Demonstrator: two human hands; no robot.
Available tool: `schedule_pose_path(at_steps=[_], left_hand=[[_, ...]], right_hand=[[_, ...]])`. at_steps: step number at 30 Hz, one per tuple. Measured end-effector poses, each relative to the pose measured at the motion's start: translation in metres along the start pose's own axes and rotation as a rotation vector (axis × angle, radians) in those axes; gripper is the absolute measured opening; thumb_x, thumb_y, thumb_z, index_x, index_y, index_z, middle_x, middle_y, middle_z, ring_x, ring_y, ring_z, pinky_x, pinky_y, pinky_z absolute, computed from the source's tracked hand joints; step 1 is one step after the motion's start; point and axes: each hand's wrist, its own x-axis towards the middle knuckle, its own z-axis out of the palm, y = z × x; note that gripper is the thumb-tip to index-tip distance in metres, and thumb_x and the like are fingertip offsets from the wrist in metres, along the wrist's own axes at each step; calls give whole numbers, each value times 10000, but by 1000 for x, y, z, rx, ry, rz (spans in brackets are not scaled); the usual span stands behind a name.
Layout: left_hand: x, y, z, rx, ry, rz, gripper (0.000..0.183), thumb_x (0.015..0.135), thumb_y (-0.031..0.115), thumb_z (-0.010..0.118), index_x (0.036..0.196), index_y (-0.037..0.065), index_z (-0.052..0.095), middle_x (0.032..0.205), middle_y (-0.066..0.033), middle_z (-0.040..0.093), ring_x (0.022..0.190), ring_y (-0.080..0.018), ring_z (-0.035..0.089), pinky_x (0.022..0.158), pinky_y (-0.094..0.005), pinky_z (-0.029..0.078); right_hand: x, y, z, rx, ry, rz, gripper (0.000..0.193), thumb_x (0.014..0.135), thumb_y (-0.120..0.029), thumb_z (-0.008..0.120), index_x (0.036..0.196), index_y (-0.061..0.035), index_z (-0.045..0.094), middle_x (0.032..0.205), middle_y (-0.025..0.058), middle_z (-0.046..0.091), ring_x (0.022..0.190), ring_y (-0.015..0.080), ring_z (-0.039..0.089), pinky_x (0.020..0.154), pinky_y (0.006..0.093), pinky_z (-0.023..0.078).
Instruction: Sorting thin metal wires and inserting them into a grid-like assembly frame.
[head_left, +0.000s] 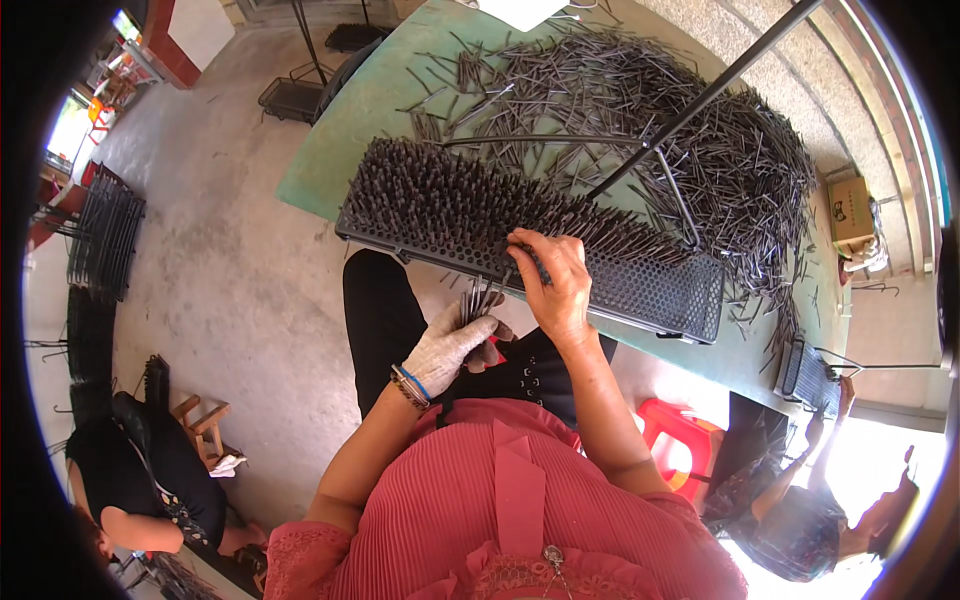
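At the frame's centre, the gloved left hand (pixel 445 342) clamps a bundle of dark rods (pixel 478 303); the bare right hand (pixel 558 283) curls at a perforated black tray (pixel 665 292) bristling with standing rods (pixel 430 190), its grip too hidden to tell; a rod heap (pixel 745 165) fills the upper right.

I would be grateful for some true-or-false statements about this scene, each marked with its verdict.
1. The left hand is gloved and the right hand is bare. True.
2. The left hand's grip is empty. False: it holds dark rods.
3. Standing rods cover only part of the perforated tray. True.
4. The perforated tray's unfilled end is at picture left. False: it is at picture right.
5. Loose rods lie in a tangled heap on the green table. True.
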Motion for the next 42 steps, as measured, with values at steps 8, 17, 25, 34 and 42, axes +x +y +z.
schedule_pose_path(at_steps=[8, 17, 25, 34, 42], left_hand=[[1, -2, -3, 3, 19, 16, 381, 974, 194, 561, 1299, 23, 461, 978, -106, 676, 643, -108, 624, 511, -210, 449], [1, -7, -6, 14, 0, 20, 362, 977, 207, 557, 1277, 21, 474, 984, -90, 674, 660, -103, 622, 527, -207, 459], [3, -9, -8, 23, -8, 14, 340, 976, 205, 552, 1261, 29, 489, 988, -86, 672, 659, -102, 619, 532, -212, 464], [5, -10, -6, 25, -31, 5, 322, 977, 211, 550, 1242, 35, 497, 980, -83, 674, 658, -101, 616, 543, -217, 470], [4, -6, -4, 38, -37, 4, 285, 979, 217, 547, 1197, 37, 514, 981, -78, 675, 668, -97, 616, 555, -220, 473]], right_hand=[[-3, -4, 3, -20, 40, 127, 235, 776, -12, 767, 993, -58, 690, 906, 45, 708, 801, 218, 596, 751, 322, 491], [-10, -7, 4, -57, 62, 163, 215, 793, -5, 755, 988, -64, 686, 906, 58, 703, 800, 211, 618, 720, 314, 514], [-11, -9, 1, -51, 58, 260, 203, 794, -34, 748, 980, -68, 674, 900, 73, 693, 807, 273, 606, 755, 365, 488], [-9, -8, 6, -45, -18, 151, 220, 786, -30, 755, 997, -42, 695, 961, 86, 704, 871, 258, 642, 790, 345, 505], [2, -8, 3, -75, -70, 20, 247, 805, -18, 721, 1051, -27, 697, 966, 90, 702, 841, 261, 628, 779, 348, 487]])
